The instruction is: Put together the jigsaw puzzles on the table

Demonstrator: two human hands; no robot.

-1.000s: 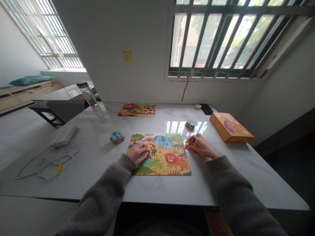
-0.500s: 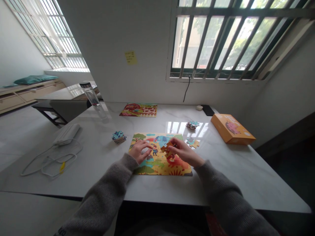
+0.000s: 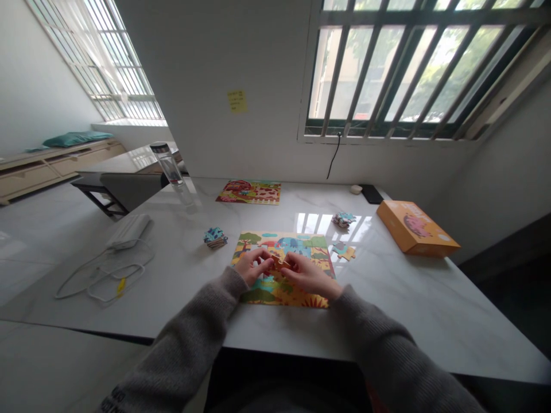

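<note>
Both my hands are together over the lower middle of a jungle-animal jigsaw puzzle (image 3: 286,244) lying flat on the marble table (image 3: 404,310). My left hand (image 3: 258,265) and my right hand (image 3: 307,274) pinch a small orange puzzle piece (image 3: 278,263) between their fingertips. The hands hide the puzzle's middle, including the lion area. Just right of the puzzle lie loose joined pieces (image 3: 343,250), close to my right hand. A stack of puzzle pieces (image 3: 215,237) sits left of the puzzle.
A second stack of pieces (image 3: 343,219), a farm jigsaw puzzle (image 3: 248,192) and an orange box (image 3: 416,228) stand farther along the table. A clear bottle (image 3: 169,166), a white adapter (image 3: 129,231) with its cable, and a dark phone (image 3: 371,194) are also there.
My right hand has moved left from the puzzle's right edge, carrying the orange piece. My left hand has closed on it too, and both hands now meet over the puzzle.
</note>
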